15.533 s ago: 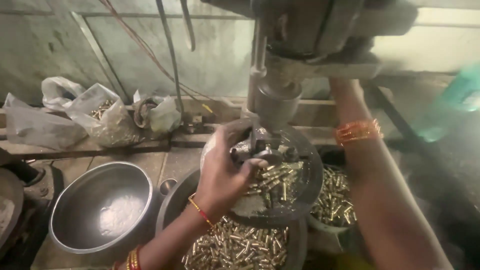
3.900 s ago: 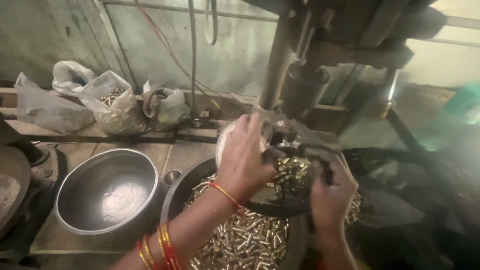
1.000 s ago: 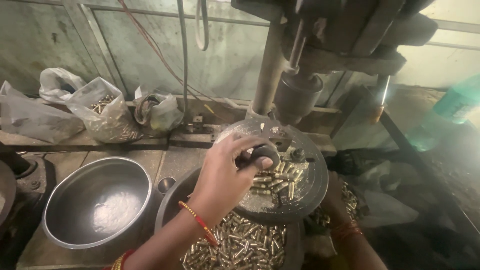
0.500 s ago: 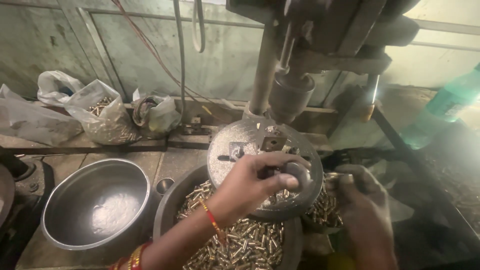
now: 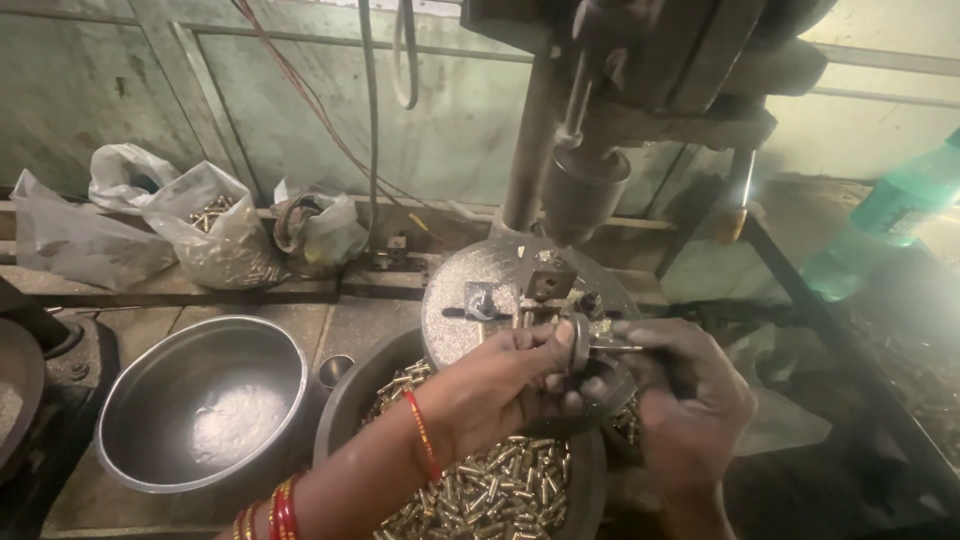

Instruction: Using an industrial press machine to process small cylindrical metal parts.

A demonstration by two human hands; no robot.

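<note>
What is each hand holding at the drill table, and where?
Left hand pinches a small brass piece at its lower end; right hand grips a thin metal rod at its right end.

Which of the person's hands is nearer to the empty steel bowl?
Left. The left hand is just right of the empty steel bowl; the right hand lies farther right, beyond it.

Bare forearms; red thread bracelet (image 5: 424,448), red-and-gold bangles (image 5: 275,512)

Shiny brass pieces (image 5: 500,490); dull steel bowl (image 5: 200,410); crinkled plastic bags (image 5: 215,235).
</note>
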